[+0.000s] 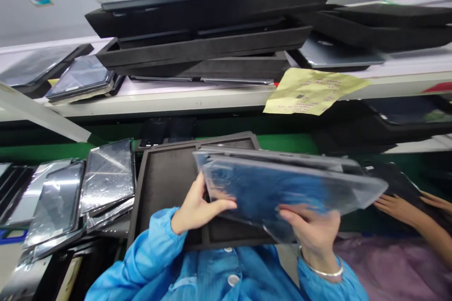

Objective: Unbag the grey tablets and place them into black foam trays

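Observation:
I hold a flat dark panel wrapped in a clear plastic bag (282, 188) with both hands, tilted over a black foam tray (165, 183). My left hand (197, 207) grips the bag's left edge, thumb on top. My right hand (312, 230), with a bracelet on the wrist, holds the bag from underneath near its front edge. Blue sleeves cover both of my arms. The bag hides the tray's right half.
Stacked black foam trays (212, 28) sit on the shelf above, with a yellow sheet (310, 91) hanging at its edge. Several bagged panels (106, 174) lean at the left. Another person's hands (406, 209) reach in at the right over the green belt (286, 143).

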Available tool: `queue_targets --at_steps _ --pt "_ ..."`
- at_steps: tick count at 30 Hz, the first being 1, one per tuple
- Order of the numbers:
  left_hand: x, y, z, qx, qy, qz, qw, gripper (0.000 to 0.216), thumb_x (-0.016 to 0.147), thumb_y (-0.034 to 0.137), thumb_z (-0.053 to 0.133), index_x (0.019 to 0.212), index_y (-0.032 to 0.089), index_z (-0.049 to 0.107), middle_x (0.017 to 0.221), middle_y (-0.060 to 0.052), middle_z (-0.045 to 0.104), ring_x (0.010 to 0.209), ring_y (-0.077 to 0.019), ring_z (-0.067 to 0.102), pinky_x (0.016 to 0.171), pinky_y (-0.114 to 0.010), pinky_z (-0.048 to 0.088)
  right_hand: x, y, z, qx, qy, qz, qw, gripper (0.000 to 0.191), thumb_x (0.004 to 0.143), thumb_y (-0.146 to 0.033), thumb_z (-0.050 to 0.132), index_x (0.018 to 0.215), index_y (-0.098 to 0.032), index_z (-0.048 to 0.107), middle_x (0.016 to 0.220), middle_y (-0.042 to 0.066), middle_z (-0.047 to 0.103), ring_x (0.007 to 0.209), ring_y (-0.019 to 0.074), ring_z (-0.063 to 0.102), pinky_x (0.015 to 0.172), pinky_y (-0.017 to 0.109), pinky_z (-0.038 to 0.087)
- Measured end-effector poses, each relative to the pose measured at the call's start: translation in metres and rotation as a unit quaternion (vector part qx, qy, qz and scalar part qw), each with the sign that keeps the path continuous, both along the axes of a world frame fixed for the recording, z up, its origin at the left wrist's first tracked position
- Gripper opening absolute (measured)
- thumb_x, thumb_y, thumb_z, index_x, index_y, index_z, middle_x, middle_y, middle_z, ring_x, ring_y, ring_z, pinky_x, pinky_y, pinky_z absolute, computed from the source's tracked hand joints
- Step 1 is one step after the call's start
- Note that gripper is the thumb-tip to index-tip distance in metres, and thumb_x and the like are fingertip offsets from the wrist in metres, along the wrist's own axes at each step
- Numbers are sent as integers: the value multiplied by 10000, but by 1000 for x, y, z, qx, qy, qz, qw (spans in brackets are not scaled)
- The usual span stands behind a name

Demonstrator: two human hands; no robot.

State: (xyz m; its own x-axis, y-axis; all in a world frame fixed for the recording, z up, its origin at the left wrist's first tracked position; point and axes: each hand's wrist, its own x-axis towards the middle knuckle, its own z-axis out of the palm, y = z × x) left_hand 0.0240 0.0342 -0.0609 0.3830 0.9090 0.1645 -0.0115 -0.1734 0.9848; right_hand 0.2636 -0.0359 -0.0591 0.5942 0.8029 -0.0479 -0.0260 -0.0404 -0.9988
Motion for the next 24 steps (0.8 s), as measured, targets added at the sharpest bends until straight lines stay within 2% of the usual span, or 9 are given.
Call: queue_targets --at_steps 1,3,5,7,10,16,20,22,24 --pt "-1 10 -3 21 4 0 1000 521 836 532 862 1195 187 710 950 -111 821 908 -306 818 886 -459 681 1 7 2 26 -12 16 999 341 553 -432 1026 658 -278 740 658 43 754 665 322 750 827 573 671" --pt "0 28 -10 79 -36 -33 996 407 897 560 788 1075 205 698 980 -117 819 973 -305 809 909 -475 671 3 21 6 100 -6 91 991 346 564 -429 1014 764 -282 773 801 52 807 826 351 789 915 591 662" --pt "1 38 -18 120 -89 -54 987 355 935 541 749 1076 226 668 1053 -113 814 1023 -290 798 914 -476 666 6 33 6 151 0 180 972 352 599 -408 985 857 -281 782 918 52 835 924 355 804 906 570 671" --pt "2 42 -27 131 -96 -52 985 310 957 492 736 1096 225 662 1058 -104 809 991 -268 797 877 -456 669 9 40 3 155 -19 224 962 297 650 -369 953 879 -279 786 934 48 843 918 334 813 872 529 683" --pt "-1 38 -41 134 -57 -53 988 288 987 456 708 1131 207 726 1081 -129 814 1016 -270 787 883 -454 663 11 39 -5 150 -30 234 960 236 708 -388 929 879 -290 798 926 38 844 922 327 820 864 523 684" --pt "-4 35 -54 128 -47 -47 989 429 960 592 690 1049 182 778 1063 -160 840 1068 -289 792 950 -470 642 13 32 -11 199 -60 271 940 168 848 -339 841 1005 -285 825 1041 54 845 1007 306 817 904 509 675" --pt "1 33 -54 92 -87 -10 992 623 856 827 640 967 216 693 962 -96 846 971 -289 821 916 -472 640 14 30 -7 162 -74 281 943 210 896 -450 797 987 -268 850 1042 81 842 1020 321 811 944 543 663" --pt "2 35 -54 71 -72 -12 995 771 790 982 496 955 250 672 974 -71 845 986 -291 820 926 -481 628 15 29 -8 144 -55 274 949 255 857 -518 828 960 -286 854 1029 75 843 1029 338 808 973 578 650" --pt "1 41 -55 56 -43 -26 997 803 750 1038 425 894 283 659 940 -58 844 961 -294 824 887 -479 636 16 29 -11 130 -31 260 956 293 792 -566 871 915 -301 852 1007 69 844 1029 356 807 993 602 641"
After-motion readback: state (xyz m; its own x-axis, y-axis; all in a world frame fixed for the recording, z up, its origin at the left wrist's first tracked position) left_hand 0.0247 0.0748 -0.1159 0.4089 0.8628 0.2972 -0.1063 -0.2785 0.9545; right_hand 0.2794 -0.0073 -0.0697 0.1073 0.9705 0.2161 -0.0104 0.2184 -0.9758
